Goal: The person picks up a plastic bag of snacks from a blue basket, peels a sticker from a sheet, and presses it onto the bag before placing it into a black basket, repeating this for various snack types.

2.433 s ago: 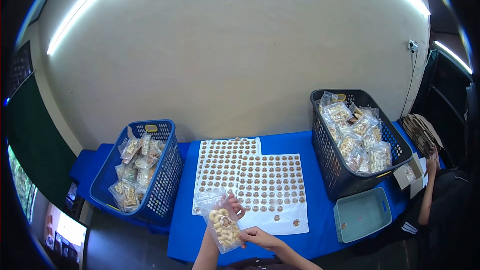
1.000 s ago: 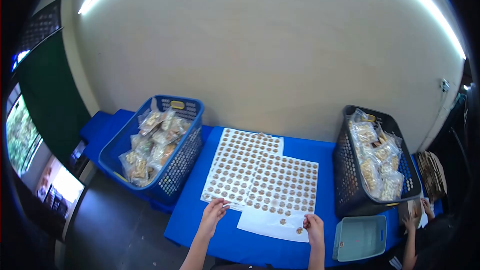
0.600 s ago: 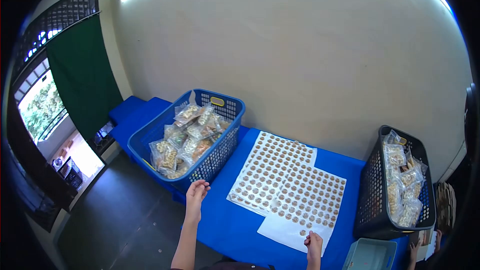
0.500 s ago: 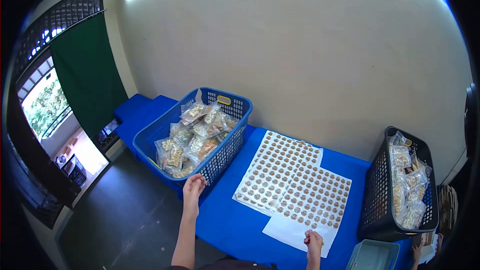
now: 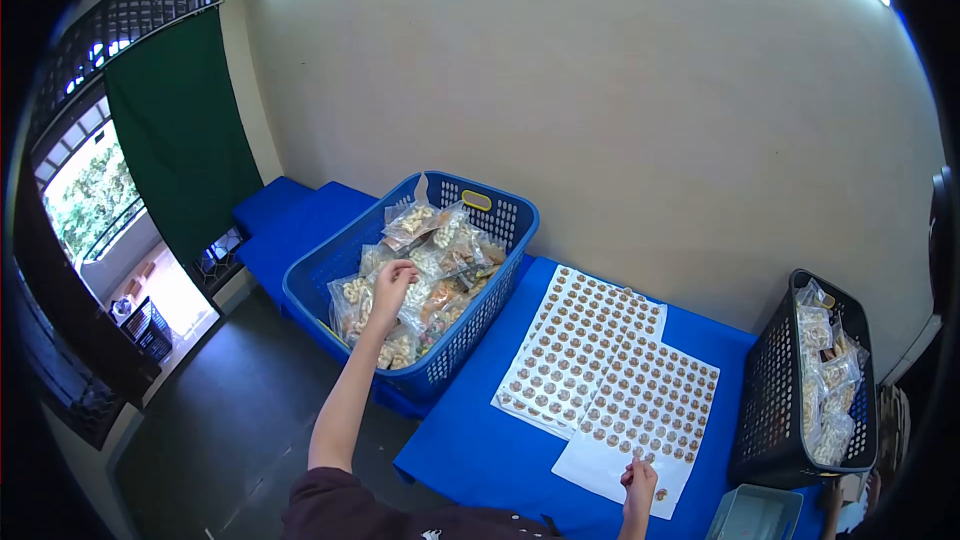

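My left hand (image 5: 396,282) is over the blue basket (image 5: 465,345), its fingers loosely bent above clear packets (image 5: 440,265) of pale, puffed snack pieces. No packet shows lifted in it, though the fingertips partly blend with the bags below. My right hand (image 5: 639,483) is pinched closed at the lower part of a white sticker sheet (image 5: 600,475) with rows of round brown stickers. What lies between those fingertips is too small to make out. Beside that hand, a single round sticker (image 5: 661,495) sits on the bare part of the sheet.
A dark basket (image 5: 765,420) with more packets stands at the right end of the blue-covered table (image 5: 455,450). In front of it is a grey-green tray (image 5: 755,515). Another person's arm (image 5: 832,510) shows at the lower right. A doorway opens at far left.
My left hand has moved up and over the basket from its near edge. My right hand stays pinched by the sheet's lower part. The view has shifted slightly.
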`<state>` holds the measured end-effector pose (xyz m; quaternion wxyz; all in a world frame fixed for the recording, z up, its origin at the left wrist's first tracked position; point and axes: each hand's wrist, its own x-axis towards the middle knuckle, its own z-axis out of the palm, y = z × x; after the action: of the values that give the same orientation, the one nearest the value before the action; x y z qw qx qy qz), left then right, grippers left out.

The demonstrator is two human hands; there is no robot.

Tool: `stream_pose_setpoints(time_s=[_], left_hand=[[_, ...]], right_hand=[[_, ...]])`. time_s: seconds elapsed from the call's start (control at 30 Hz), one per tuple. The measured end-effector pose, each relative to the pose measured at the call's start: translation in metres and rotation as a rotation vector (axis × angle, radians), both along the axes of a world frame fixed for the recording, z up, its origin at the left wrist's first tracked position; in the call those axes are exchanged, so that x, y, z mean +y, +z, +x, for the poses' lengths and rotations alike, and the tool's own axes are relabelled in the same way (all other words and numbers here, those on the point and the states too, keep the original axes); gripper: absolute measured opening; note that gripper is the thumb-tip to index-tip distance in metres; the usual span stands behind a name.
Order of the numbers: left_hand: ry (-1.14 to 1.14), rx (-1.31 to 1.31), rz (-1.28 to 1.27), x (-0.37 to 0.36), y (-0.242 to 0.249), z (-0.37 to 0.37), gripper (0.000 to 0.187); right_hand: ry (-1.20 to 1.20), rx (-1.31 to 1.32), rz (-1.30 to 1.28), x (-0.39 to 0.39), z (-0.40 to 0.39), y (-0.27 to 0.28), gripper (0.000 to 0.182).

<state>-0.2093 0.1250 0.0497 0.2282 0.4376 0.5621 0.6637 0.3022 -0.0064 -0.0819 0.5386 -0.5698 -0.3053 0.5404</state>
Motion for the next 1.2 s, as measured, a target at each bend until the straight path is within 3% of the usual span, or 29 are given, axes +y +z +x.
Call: stream_pose_setpoints(time_s=[0.07,0.17,0.2,0.3,0.43,0.47,0.6,0.7,0.73,0.9,1.07,1.2], left_hand=[[-0.105,0.096,-0.123,0.032,-0.025,-0.018,0.020],[-0.104,0.478,-0.431,0.087,-0.097,-0.067,0.033],[-0.119,0.597,-0.535,0.078,-0.082,-0.060,0.042],[-0.024,0.937,-0.798,0.082,-0.103,-0.075,0.041],[-0.109,0.900,-1.074,0.090,-0.166,-0.099,0.043],[-0.218,0.815,-1.217,0.095,-0.187,-0.104,0.048],[-0.330,0.607,-1.417,0.101,-0.194,-0.085,0.051],[-0.334,0.539,-1.430,0.105,-0.182,-0.080,0.053],[-0.337,0.519,-1.428,0.105,-0.179,-0.080,0.054],[-0.349,0.361,-1.362,0.099,-0.161,-0.069,0.059],[-0.359,0.096,-1.264,0.088,-0.135,-0.048,0.063],[-0.354,-0.268,-1.083,0.084,-0.120,-0.050,0.067]], right_hand=[[-0.027,-0.006,0.017,0.002,-0.005,0.002,0.027],[-0.056,-0.010,0.026,-0.001,-0.017,0.008,0.026],[-0.065,-0.008,0.046,-0.003,-0.022,0.008,0.024],[-0.043,-0.031,0.051,-0.013,-0.028,-0.005,0.024],[-0.087,-0.036,-0.020,-0.034,-0.043,-0.007,0.021],[-0.092,-0.037,-0.030,-0.039,-0.044,-0.013,0.019],[-0.018,-0.102,-0.095,-0.045,-0.046,-0.059,0.009],[-0.070,-0.105,-0.142,-0.030,-0.088,-0.030,0.016],[-0.028,0.030,-0.132,-0.025,-0.097,-0.021,0.014],[0.101,0.137,-0.068,0.001,-0.140,0.014,0.012],[0.134,0.253,-0.089,0.000,-0.147,0.019,0.011],[0.111,0.245,-0.167,-0.023,-0.131,-0.004,0.010]])
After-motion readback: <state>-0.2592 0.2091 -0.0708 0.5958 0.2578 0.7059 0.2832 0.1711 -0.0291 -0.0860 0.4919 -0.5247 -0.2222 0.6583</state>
